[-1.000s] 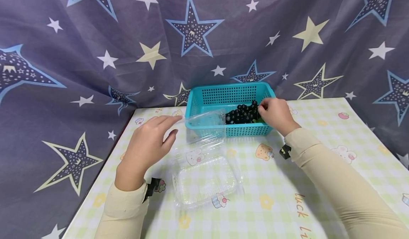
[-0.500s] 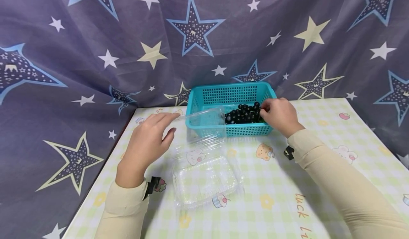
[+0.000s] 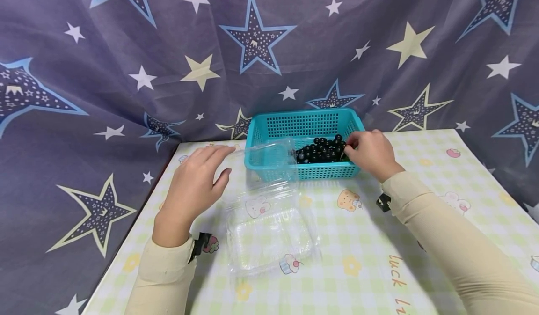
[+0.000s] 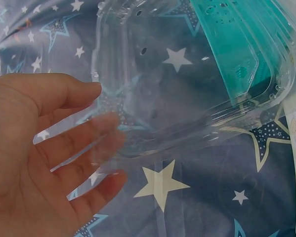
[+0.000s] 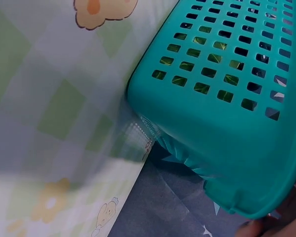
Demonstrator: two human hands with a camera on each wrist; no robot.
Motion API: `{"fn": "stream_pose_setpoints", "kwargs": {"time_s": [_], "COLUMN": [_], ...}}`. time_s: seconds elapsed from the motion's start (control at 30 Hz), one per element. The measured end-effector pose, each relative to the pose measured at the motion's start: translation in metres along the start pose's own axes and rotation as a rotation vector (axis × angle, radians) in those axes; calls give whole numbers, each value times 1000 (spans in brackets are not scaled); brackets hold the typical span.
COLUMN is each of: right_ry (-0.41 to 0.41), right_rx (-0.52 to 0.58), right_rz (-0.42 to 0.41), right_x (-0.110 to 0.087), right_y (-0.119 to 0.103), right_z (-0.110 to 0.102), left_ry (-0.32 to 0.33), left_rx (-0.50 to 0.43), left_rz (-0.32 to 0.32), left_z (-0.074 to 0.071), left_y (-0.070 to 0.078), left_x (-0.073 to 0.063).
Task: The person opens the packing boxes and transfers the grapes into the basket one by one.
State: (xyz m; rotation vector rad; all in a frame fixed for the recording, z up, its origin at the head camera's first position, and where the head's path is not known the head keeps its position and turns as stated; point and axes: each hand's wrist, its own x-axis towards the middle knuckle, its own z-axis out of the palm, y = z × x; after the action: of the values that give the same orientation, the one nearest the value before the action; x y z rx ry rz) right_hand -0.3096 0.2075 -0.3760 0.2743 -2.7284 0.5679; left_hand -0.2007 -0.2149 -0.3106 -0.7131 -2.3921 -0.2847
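A clear plastic clamshell box [image 3: 273, 238] stands with its lid [image 3: 269, 158] raised on the table. My left hand [image 3: 195, 184] is at the lid's left edge, thumb and fingers apart. In the left wrist view, the fingertips of the left hand [image 4: 54, 153] show partly through the lid [image 4: 157, 98]. Inside a turquoise basket [image 3: 307, 171] lies a bunch of black grapes [image 3: 320, 151]. With thumb and fingertips, my right hand [image 3: 372, 151] pinches the bunch at its stem end. The right wrist view shows mostly the basket's side [image 5: 202, 108]; the grip is hidden there.
The basket stands at the table's back edge, close to a purple star-patterned curtain [image 3: 177, 39]. A green-and-white checked cloth [image 3: 349, 240] covers the table. The box lid stands partly in front of the basket's left side.
My right hand has shifted slightly right and towards me at the grapes. The left hand has drifted slightly left, and the lid's upper edge has risen a little.
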Motion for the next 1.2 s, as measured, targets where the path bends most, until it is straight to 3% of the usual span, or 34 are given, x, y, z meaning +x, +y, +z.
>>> {"fn": "stream_pose_setpoints", "kwargs": {"time_s": [1.2], "right_ry": [-18], "right_rx": [32], "right_rz": [38], "right_x": [-4], "right_y": [3], "right_z": [-1], "left_ry": [-20], "left_rx": [7], "left_rz": [-19], "left_z": [-1], "left_y": [-3], "left_x": [-1]}}
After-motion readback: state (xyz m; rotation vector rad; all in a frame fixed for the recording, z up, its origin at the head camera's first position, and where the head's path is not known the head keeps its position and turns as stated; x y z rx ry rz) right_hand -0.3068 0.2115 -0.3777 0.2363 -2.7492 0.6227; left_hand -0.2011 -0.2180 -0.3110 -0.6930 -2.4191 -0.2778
